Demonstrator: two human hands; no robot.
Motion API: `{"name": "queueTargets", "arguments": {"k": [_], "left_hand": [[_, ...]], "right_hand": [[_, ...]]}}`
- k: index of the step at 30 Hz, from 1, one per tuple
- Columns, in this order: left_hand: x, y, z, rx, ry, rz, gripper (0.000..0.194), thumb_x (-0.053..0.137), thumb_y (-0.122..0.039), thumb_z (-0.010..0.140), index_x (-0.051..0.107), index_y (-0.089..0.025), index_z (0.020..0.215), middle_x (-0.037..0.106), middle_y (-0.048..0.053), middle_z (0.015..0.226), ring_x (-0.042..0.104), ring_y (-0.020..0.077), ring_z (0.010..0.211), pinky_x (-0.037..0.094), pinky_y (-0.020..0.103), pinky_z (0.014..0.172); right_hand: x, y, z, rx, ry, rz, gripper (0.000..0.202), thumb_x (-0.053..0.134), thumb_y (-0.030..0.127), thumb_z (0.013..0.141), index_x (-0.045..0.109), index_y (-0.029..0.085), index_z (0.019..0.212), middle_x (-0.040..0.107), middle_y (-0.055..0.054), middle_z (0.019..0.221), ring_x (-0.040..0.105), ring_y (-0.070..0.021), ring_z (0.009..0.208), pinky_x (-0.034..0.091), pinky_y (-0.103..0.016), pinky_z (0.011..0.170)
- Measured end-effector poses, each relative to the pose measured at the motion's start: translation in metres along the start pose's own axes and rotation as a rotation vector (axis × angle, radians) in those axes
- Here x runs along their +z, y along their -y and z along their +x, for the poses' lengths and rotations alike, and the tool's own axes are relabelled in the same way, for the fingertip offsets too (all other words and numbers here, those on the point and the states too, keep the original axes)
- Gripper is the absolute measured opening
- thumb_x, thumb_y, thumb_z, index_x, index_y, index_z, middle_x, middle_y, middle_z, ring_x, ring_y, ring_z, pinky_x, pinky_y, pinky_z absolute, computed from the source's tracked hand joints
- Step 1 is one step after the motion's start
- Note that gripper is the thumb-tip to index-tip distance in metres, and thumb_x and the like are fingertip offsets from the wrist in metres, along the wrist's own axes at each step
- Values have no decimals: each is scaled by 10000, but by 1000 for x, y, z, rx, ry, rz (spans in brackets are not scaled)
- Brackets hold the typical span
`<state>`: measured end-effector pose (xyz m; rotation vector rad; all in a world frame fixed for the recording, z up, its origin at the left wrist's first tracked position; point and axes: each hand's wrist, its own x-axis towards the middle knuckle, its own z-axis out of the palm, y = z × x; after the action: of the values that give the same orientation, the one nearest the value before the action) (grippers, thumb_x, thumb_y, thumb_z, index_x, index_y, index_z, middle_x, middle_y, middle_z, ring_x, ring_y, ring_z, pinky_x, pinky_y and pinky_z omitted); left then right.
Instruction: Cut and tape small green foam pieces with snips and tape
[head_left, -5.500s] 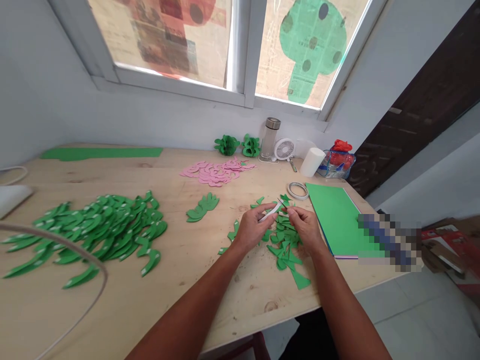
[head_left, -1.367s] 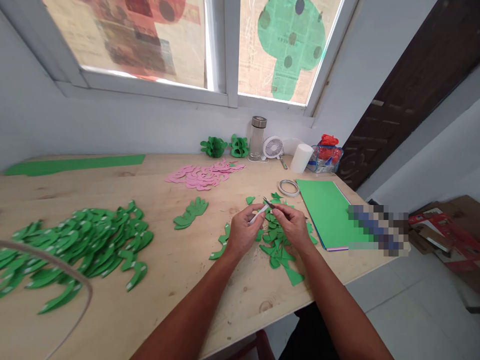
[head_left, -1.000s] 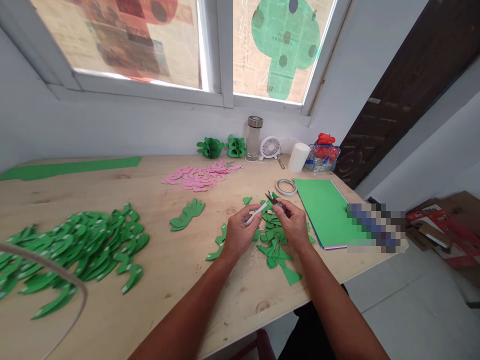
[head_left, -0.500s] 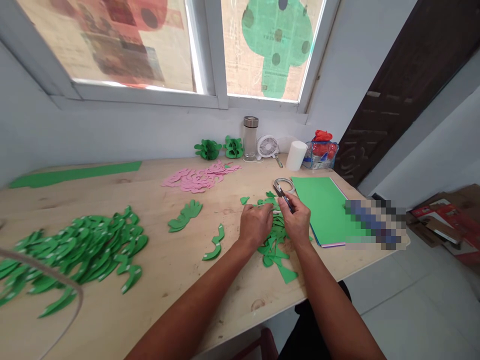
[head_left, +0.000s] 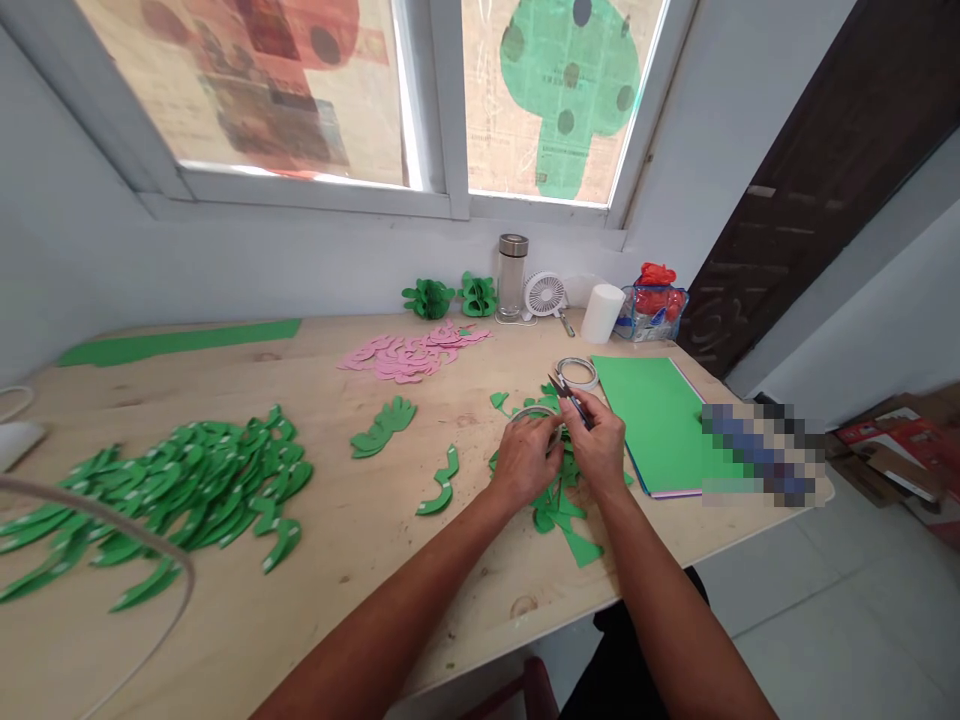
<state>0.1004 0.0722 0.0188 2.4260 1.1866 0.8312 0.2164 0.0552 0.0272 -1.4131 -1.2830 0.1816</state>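
My left hand (head_left: 527, 460) is closed on a roll of tape (head_left: 534, 410), whose pale rim shows above the fingers. Close beside it, my right hand (head_left: 596, 435) grips small scissors (head_left: 562, 386) with dark blades pointing up and away. Green paper scraps (head_left: 556, 512) lie beneath both hands. A second tape roll (head_left: 576, 360) rests flat just beyond the scissors. To the left of my hands are a wavy green strip with white patches (head_left: 436, 503) and a scalloped green cutout (head_left: 384, 428). What the fingertips pinch between them is hidden.
A heap of green cutouts (head_left: 195, 485) covers the left, with pink cutouts (head_left: 405, 355) farther back. Green sheets (head_left: 649, 425) lie at right. Along the wall stand folded green shapes (head_left: 429, 298), a glass bottle (head_left: 511, 280), a fan (head_left: 544, 295) and a white roll (head_left: 602, 314).
My left hand has turned and lowered slightly, so more of the tape roll shows. My right hand keeps the scissors in nearly the same place. The whole view has shifted a little.
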Motion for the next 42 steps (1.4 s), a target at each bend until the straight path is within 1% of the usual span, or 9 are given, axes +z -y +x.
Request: {"name": "queueTargets", "arguments": {"k": [4,6,11,16,19,21,25,31,42], "left_hand": [[-7,4,-6,-22,-55,-140,223,526,-142,784,671,-191,945,701,67,956,619,229,935,471,363,823],[-16,8,-15,-84,-104,-256,211,516,-137,781,681,-196,898,713,54,944,638,210,906,492,340,805],[-52,23,-47,-171,-140,-415,182,509,-201,794,691,-201,811,731,26,860,671,173,806,512,297,785],[-82,49,-66,-372,-225,-430,181,538,-275,768,686,-190,828,720,25,780,665,183,763,522,301,736],[-84,62,-71,-461,-253,-479,210,552,-323,763,681,-182,850,704,33,777,655,186,740,518,279,621],[-81,66,-73,-471,-271,-497,216,566,-343,761,681,-183,849,697,38,798,644,182,733,510,272,590],[-76,68,-76,-424,-284,-532,212,582,-356,760,679,-186,841,691,45,841,625,173,738,510,278,598],[-83,67,-78,-358,-292,-501,185,559,-316,780,675,-188,845,692,40,843,625,170,772,510,299,707],[-86,67,-78,-260,-177,-400,181,531,-250,795,692,-194,855,690,48,879,622,173,823,484,275,679]], "right_hand": [[0,-1,0,-50,30,-61,341,565,428,816,703,162,981,722,-65,866,632,-190,730,502,-303,689],[1,-1,-1,-88,62,-92,338,567,423,822,698,165,995,721,-68,873,634,-191,723,504,-310,694],[4,3,-7,-180,146,-129,320,563,424,836,694,180,996,718,-91,952,661,-225,843,510,-332,750],[8,8,-12,-245,267,-193,290,548,397,852,686,201,1014,722,-84,945,662,-221,832,511,-334,738],[11,9,-15,-305,326,-205,279,556,382,850,682,198,1018,717,-94,984,658,-225,881,511,-336,765],[13,9,-17,-343,371,-210,282,559,378,850,678,190,1023,716,-96,977,658,-221,868,513,-328,752],[16,10,-21,-394,503,-227,293,564,377,850,663,183,1047,714,-79,894,647,-187,726,500,-294,651],[17,14,-24,-473,636,-260,288,563,356,858,644,188,1077,706,-79,929,649,-186,793,485,-286,691],[17,29,-30,-590,716,-339,276,528,376,883,641,186,1050,695,-70,872,617,-166,697,434,-264,617]]}}
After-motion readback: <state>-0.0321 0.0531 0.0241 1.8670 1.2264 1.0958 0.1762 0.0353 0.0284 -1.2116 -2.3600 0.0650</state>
